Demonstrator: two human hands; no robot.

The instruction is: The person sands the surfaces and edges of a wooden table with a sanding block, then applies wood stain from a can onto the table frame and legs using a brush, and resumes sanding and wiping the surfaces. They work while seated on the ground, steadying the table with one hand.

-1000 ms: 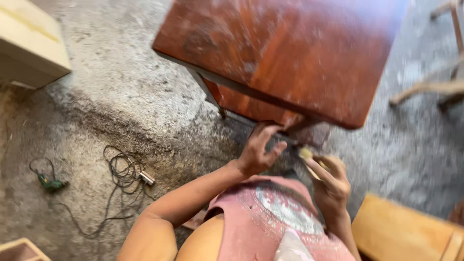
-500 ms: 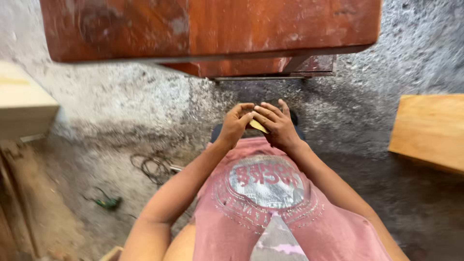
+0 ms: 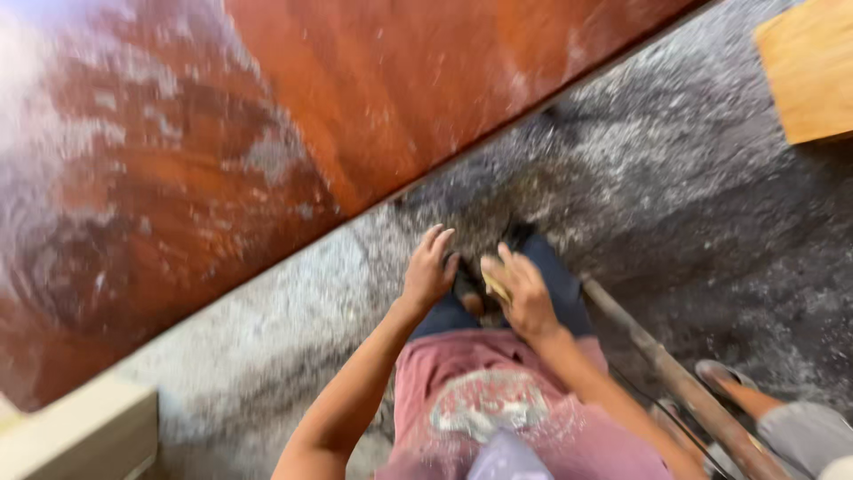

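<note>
The small tan pad [image 3: 494,283], likely a folded abrasive sheet, sits at centre frame, just below the near edge of the worktop. The right hand [image 3: 524,298] is closed on it, fingers curled over the top and thumb beneath. The left hand [image 3: 428,271] lies just beside it, fingers spread and clamped on nothing; whether a fingertip touches the pad cannot be told through the motion blur.

For a clean grip, judging from this view: keep the pad flat under the fingers, not bunched at the thumb, and square up the fold with the free hand before putting any pressure on it. Both hands are held close to the body, above the dark trousers [image 3: 551,276] and the pink shirt [image 3: 484,409].

The reddish-brown worktop [image 3: 267,133] fills the upper left of the frame. Its surface is streaked with pale dust, and its edge runs diagonally from lower left to upper right. It is apart from both hands.

Surroundings:
- The grey floor [image 3: 711,231] at right is covered in fine dust.
- A rusty bar [image 3: 675,382] slants through the lower right, close to the right forearm.
- Another person's foot in a sandal [image 3: 724,373] lies just beyond the bar.
- A light wooden board [image 3: 804,67] is at upper right.
- A pale block [image 3: 80,436] is at lower left.

The bar and the nearby foot crowd the space on the right-hand side.
</note>
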